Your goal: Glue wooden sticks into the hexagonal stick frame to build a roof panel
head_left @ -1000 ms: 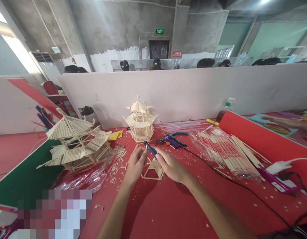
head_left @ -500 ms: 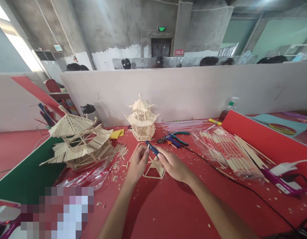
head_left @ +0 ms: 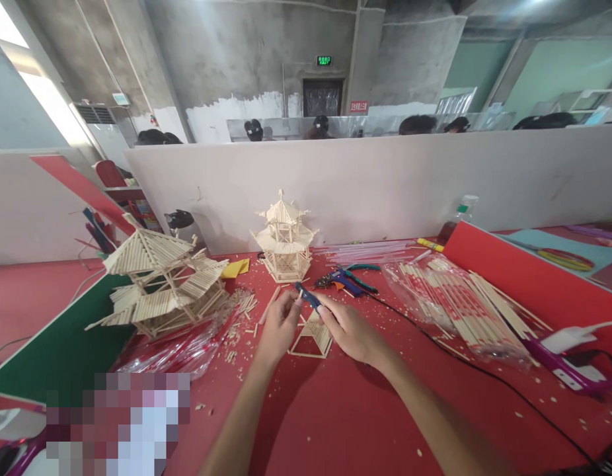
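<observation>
My right hand (head_left: 349, 330) grips a small dark blue tool (head_left: 308, 297) whose tip points up and left. My left hand (head_left: 279, 324) pinches a short thin wooden stick right at that tool's tip. Just below and between both hands a small triangular roof panel (head_left: 312, 333) made of sticks lies on the red table (head_left: 336, 416). A small two-tier stick pagoda (head_left: 285, 238) stands beyond the hands against the partition.
A larger stick building (head_left: 163, 283) sits at the left on a green board. Blue and green pliers (head_left: 346, 278), a bag of chopsticks (head_left: 455, 301), a black cable, a purple glue gun (head_left: 566, 370) and scattered stick offcuts lie around. Other people sit behind the partition.
Both hands stay together over the roof panel with only slight shifts; the camera view has drifted a little.
</observation>
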